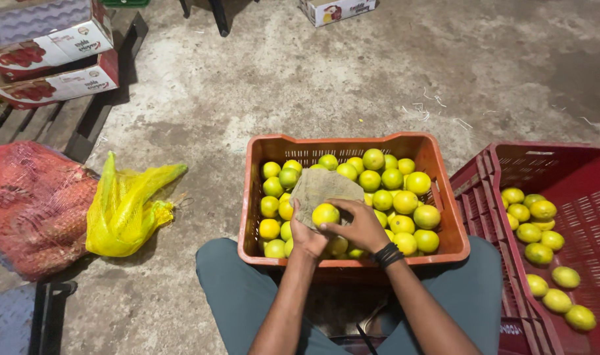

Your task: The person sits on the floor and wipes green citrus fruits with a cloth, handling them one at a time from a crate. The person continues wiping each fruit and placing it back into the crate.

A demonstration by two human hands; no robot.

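My left hand (306, 236) grips a grey-brown cloth (321, 187) over the near part of the orange crate (352, 146). My right hand (360, 227) closes its fingers on one yellow-green citrus fruit (325, 213), pressed against the cloth. Loose fruit fills the crate; a red crate (563, 164) stands right.

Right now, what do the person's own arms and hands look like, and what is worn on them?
Both forearms are bare, with no sleeves in view. The left hand has no glove, ring or band. The right hand is also ungloved, and behind it sits a stack of black bands around the wrist. No watch or markings are visible. Grey-green trousers cover the legs.
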